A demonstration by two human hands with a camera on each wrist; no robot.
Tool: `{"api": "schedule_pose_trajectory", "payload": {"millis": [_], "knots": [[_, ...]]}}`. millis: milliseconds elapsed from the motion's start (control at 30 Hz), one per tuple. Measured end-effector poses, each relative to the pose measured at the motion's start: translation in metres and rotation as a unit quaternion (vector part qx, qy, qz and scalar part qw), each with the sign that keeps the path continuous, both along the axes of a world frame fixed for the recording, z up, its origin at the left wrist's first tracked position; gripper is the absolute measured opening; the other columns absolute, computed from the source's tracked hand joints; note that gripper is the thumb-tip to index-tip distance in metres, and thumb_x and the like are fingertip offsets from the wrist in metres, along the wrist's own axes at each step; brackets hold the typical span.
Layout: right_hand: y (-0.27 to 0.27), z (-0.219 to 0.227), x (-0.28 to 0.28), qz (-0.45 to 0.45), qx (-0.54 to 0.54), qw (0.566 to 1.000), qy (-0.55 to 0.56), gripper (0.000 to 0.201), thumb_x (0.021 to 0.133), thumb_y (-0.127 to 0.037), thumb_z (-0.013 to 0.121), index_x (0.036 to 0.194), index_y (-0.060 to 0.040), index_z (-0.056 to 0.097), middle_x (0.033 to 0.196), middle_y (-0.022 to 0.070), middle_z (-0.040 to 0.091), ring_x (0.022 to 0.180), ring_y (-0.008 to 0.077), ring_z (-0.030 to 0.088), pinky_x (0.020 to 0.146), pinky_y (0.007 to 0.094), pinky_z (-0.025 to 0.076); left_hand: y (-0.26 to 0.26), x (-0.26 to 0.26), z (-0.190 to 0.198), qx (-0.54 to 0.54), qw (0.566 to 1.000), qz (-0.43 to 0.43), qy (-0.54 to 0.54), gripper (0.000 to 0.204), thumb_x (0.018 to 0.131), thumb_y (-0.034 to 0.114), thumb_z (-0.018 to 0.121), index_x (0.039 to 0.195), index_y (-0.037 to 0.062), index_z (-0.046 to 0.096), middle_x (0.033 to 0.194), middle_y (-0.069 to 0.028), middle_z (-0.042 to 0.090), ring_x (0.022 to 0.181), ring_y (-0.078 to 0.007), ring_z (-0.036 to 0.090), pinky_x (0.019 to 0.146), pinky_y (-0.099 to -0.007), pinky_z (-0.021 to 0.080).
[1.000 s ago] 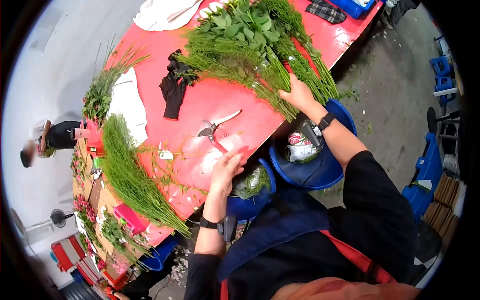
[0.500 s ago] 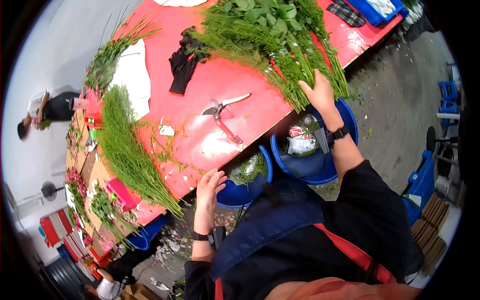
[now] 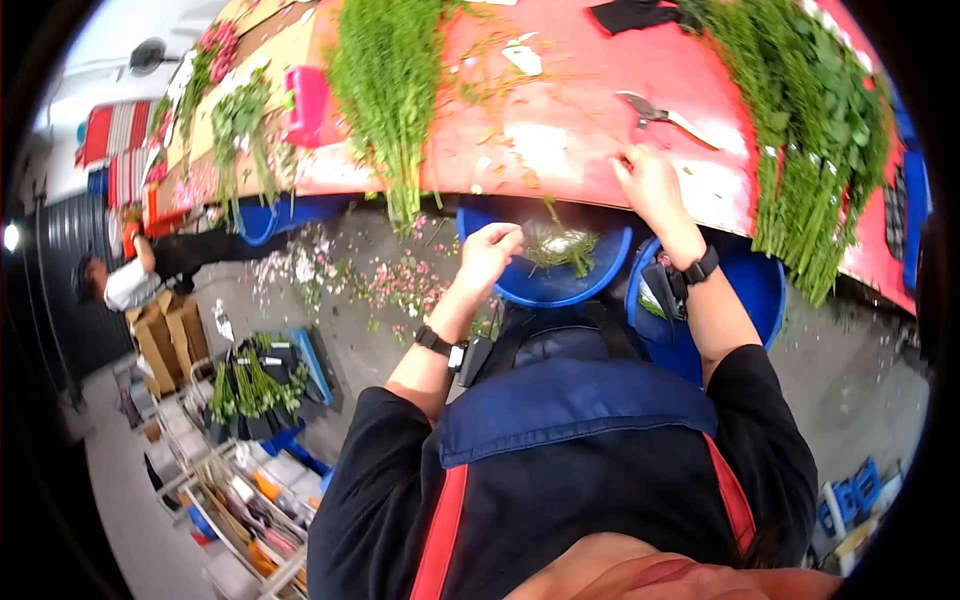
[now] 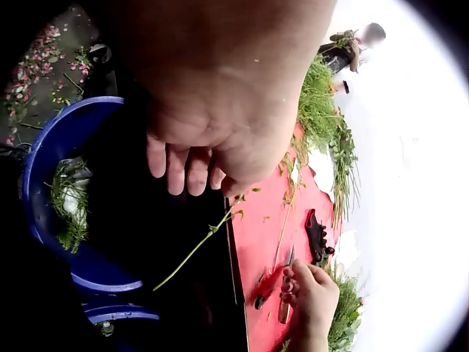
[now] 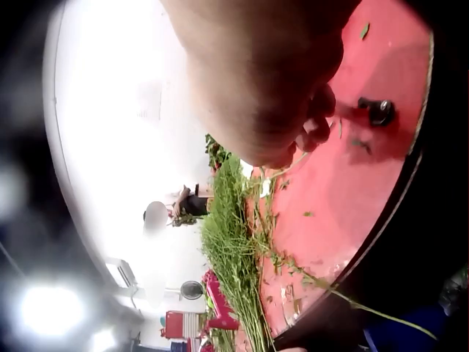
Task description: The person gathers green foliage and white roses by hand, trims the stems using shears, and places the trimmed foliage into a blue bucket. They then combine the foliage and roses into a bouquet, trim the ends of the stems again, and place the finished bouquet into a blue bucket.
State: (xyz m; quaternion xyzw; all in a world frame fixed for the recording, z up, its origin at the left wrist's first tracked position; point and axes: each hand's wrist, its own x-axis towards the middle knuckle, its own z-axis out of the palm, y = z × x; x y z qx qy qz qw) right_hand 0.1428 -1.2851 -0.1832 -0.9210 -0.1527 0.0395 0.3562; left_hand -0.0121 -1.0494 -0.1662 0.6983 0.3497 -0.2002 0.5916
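Note:
My left hand [image 3: 488, 258] hangs over the front of a blue bin [image 3: 570, 290], its fingers loosely bent. In the left wrist view a thin green stem [image 4: 192, 253] shows beside the thumb of the left hand [image 4: 220, 132]; whether they touch I cannot tell. Above the red table's edge [image 3: 590, 198] hovers my right hand [image 3: 658, 195], fingers loosely curled and nothing clear between them. The pruning shears [image 3: 660, 115] lie on the table just beyond it. Leaf scraps and a thin stem are near its fingertips in the right wrist view.
Fine green foliage [image 3: 385, 90] lies left on the table, stems overhanging. Large leafy bunches [image 3: 800, 150] lie at the right. A second blue bin [image 3: 745, 295] stands below the right forearm. Petals litter the floor, with cardboard boxes [image 3: 168, 335] and another person [image 3: 140, 280] at the left.
The head view has swung left. My right hand has come away from the leafy bunches towards the shears, and my left hand has moved in front of a blue bin.

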Motion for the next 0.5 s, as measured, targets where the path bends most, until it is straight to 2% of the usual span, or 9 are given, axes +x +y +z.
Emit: {"api": "schedule_pose_trajectory", "payload": {"millis": [33,133,200,267,333,367,400,467,500], "knots": [[0.013,-0.008,0.009,0.025,-0.024,0.999,-0.009,0.019,0.083,-0.019,0.063,0.090,-0.0021,0.064,0.085,0.0180,0.062,0.083,0.0366,0.062,0.074,0.0450,0.050,0.005,-0.008,-0.005,-0.002,1.000,0.011,-0.013,0.026,0.089,0.023,0.064,0.108,0.0047,0.064,0.097,-0.0051,0.068,0.086,-0.0130,0.064,0.071,-0.0253,0.047],[0.047,-0.036,0.031,-0.017,-0.064,0.995,-0.081,0.022,0.082,-0.017,0.062,0.095,0.0005,0.061,0.088,0.0197,0.060,0.085,0.0385,0.061,0.075,0.0462,0.050,0.020,-0.020,-0.008,0.011,0.998,0.048,-0.034,0.023,0.089,0.020,0.064,0.105,0.0040,0.065,0.094,-0.0041,0.068,0.081,-0.0116,0.063,0.069,-0.0246,0.047],[0.055,-0.050,0.039,0.008,-0.086,0.995,-0.054,0.021,0.083,-0.016,0.058,0.095,0.0013,0.060,0.090,0.0213,0.060,0.087,0.0392,0.060,0.077,0.0472,0.050,0.035,-0.030,-0.012,0.030,0.996,0.070,-0.037,0.022,0.089,0.019,0.063,0.104,0.0035,0.065,0.092,-0.0036,0.068,0.079,-0.0110,0.063,0.068,-0.0240,0.047],[0.064,-0.053,0.042,0.025,-0.105,0.994,-0.021,0.019,0.084,-0.016,0.056,0.092,0.0012,0.060,0.090,0.0220,0.060,0.088,0.0391,0.060,0.076,0.0475,0.049,0.061,-0.036,-0.013,0.086,0.988,0.091,-0.090,0.018,0.087,0.015,0.064,0.099,0.0024,0.066,0.086,-0.0020,0.067,0.074,-0.0092,0.061,0.061,-0.0212,0.045],[0.068,-0.042,0.022,0.015,-0.030,0.999,0.039,0.020,0.083,-0.017,0.055,0.089,0.0013,0.059,0.083,0.0243,0.061,0.082,0.0391,0.062,0.071,0.0455,0.050,0.092,-0.039,-0.016,0.136,0.967,0.157,-0.149,0.019,0.086,0.014,0.065,0.101,0.0017,0.066,0.085,-0.0021,0.067,0.074,-0.0075,0.060,0.059,-0.0208,0.045],[0.070,-0.033,0.007,0.007,-0.003,0.996,0.089,0.020,0.082,-0.017,0.056,0.088,0.0013,0.059,0.080,0.0245,0.061,0.078,0.0389,0.062,0.069,0.0444,0.050,0.118,-0.042,-0.035,0.207,0.953,0.164,-0.149,0.021,0.085,0.012,0.066,0.103,0.0008,0.065,0.086,-0.0026,0.067,0.074,-0.0069,0.059,0.060,-0.0213,0.046],[0.069,-0.035,-0.012,0.014,0.033,0.995,0.093,0.020,0.081,-0.018,0.057,0.088,0.0003,0.059,0.075,0.0231,0.062,0.073,0.0375,0.063,0.068,0.0431,0.050,0.148,-0.044,-0.062,0.286,0.926,0.154,-0.191,0.029,0.082,0.018,0.070,0.103,-0.0015,0.063,0.090,-0.0073,0.067,0.075,-0.0130,0.062,0.065,-0.0270,0.050],[0.079,-0.021,-0.050,0.014,-0.050,0.988,0.146,0.022,0.082,-0.020,0.060,0.089,0.0011,0.060,0.074,0.0211,0.063,0.073,0.0367,0.063,0.066,0.0434,0.050,0.170,-0.020,-0.041,0.464,0.865,0.104,-0.161,0.050,0.073,0.032,0.078,0.106,-0.0031,0.061,0.096,-0.0161,0.067,0.085,-0.0262,0.065,0.075,-0.0352,0.052],[0.087,-0.012,-0.062,0.042,-0.113,0.977,0.176,0.025,0.083,-0.024,0.062,0.088,0.0003,0.061,0.075,0.0213,0.063,0.074,0.0382,0.063,0.068,0.0445,0.050,0.177,-0.004,-0.032,0.489,0.854,0.096,-0.149,0.063,0.067,0.037,0.080,0.109,-0.0035,0.059,0.101,-0.0198,0.065,0.093,-0.0312,0.063,0.080,-0.0383,0.051]]}}
